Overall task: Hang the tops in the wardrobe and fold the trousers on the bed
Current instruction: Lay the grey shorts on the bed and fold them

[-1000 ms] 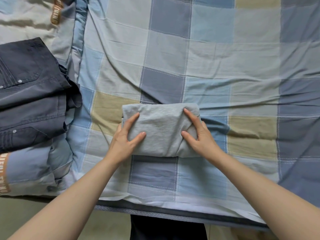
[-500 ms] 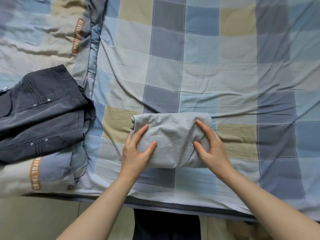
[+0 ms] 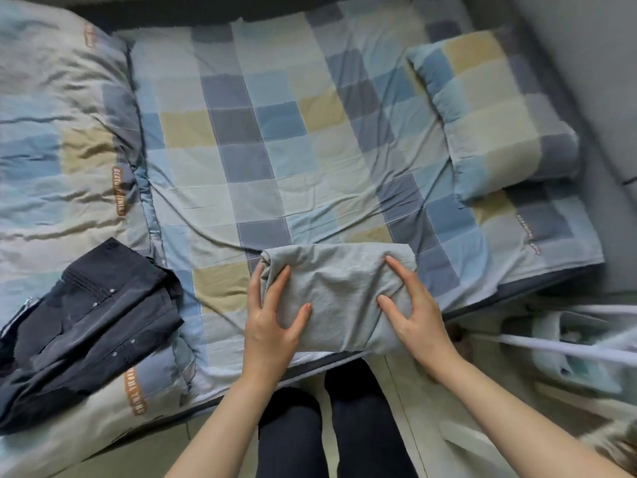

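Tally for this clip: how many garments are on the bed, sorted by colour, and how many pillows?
Grey garments: 1, the folded grey garment, gripped by the left hand and the right hand.
Dark navy garments: 1, the dark trousers on the duvet.
Pillows: 1, the checked pillow.
Total: 3.

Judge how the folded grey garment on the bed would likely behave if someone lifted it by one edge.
The grey garment is wrinkled soft cloth dimpling under the left hand and right hand, so it is probably floppy and light. Held by one edge, its folds would likely fall open. It should not roll or break.
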`<state>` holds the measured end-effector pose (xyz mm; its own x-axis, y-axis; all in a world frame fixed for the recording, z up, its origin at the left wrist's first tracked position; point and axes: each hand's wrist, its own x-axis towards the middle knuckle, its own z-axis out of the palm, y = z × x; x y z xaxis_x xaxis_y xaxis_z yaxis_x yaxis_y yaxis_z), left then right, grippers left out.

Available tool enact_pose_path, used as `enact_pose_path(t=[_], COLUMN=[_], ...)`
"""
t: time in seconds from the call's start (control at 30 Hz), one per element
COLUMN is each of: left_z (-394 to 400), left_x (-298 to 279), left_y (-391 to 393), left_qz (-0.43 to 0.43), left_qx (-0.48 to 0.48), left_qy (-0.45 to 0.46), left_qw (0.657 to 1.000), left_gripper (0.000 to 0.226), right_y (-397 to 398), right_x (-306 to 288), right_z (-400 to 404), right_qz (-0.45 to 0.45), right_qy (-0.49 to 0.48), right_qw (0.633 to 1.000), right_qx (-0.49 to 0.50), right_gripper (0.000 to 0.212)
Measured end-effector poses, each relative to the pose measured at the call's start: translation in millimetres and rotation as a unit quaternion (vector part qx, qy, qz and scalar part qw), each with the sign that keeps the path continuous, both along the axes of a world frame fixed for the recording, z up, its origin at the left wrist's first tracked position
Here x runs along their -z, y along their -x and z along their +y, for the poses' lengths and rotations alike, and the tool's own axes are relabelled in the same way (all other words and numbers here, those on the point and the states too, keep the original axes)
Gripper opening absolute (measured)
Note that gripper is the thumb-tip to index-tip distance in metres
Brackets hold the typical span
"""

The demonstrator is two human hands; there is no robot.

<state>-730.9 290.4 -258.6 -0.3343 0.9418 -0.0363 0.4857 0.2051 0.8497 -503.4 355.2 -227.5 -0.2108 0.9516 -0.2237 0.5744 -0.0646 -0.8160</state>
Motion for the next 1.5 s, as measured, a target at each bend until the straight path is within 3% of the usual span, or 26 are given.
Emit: enact_pose_path(t=[0.2,0.4,0.7,1.0,1.27,1.5], left_z=[-17,-34,-80,-209,-357,-479], left_x=[-68,-114,-151,-175,-169,-163], left_y=[3,-21,-119,-244,-347,-440], left_qz=[0.011,0.006,-0.002,-0.031,-0.055,-0.053], left_qx=[0.139,0.253,0.458,0.633,0.754,0.846], left_qy=[-0.067,-0.06,-0.046,-0.047,0.002,0.04], left_qw=[0.988,0.966,0.888,0.772,0.655,0.529], left_gripper=[0.071,0.073,0.068,0.066,0.064,0.066], right_y=[-9,-25,-79,-125,-148,-156], right_x=[-69,-117,-153,-167,-166,-165], right_z=[-80,-159,-296,-493,-670,-785], right_qz=[0.004,0.042,0.028,0.054,0.058,0.051], right_qy=[-0.028,-0.04,-0.073,-0.074,-0.065,-0.08], right_qw=[0.991,0.966,0.894,0.779,0.651,0.49], right_qx=[0.128,0.253,0.441,0.62,0.754,0.866], right_gripper=[0.063,0.06,0.057,0.057,0.052,0.049])
